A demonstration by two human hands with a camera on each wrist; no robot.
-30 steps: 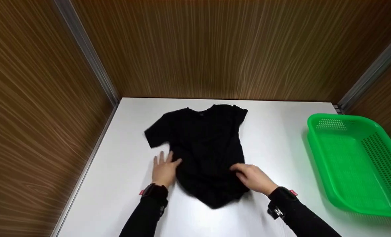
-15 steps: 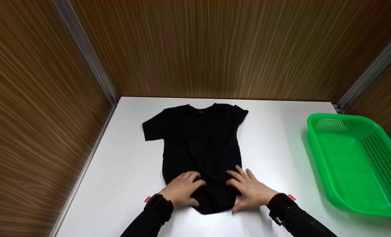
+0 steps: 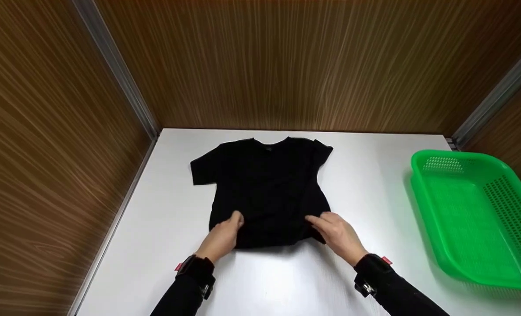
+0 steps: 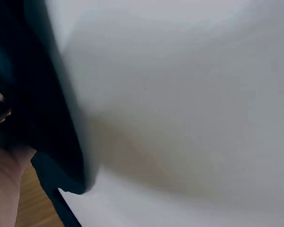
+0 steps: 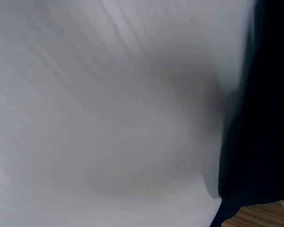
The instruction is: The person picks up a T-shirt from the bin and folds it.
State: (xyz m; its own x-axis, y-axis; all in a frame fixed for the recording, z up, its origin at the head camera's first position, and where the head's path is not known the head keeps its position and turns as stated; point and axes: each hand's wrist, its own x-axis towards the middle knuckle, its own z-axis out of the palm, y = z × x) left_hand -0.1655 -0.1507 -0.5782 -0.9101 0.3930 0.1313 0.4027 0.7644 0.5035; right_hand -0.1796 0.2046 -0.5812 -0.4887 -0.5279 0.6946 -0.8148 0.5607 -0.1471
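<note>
A black short-sleeved T-shirt [image 3: 269,188] lies front and centre on the white table [image 3: 155,245], its neckline toward the back wall. Its lower part is lifted between both hands, and the hem hangs just over the tabletop. My left hand [image 3: 221,237] pinches the cloth near the lower left corner, thumb on top. On the other side my right hand [image 3: 339,235] grips the lower right part. In the left wrist view the dark cloth [image 4: 33,94] covers most of the fingers. The right wrist view shows the raised cloth [image 5: 260,142] with the hand nearly all hidden.
A green plastic basket [image 3: 475,228] with perforated sides stands at the right of the table. Wood-grain panels enclose the table at the back [image 3: 260,66], left [image 3: 58,153] and right.
Both hands moved from the spread-fingered rest on the shirt's lower part to gripping its lower corners. The pointed, bunched bottom is now a wider, straighter hem, raised from the table.
</note>
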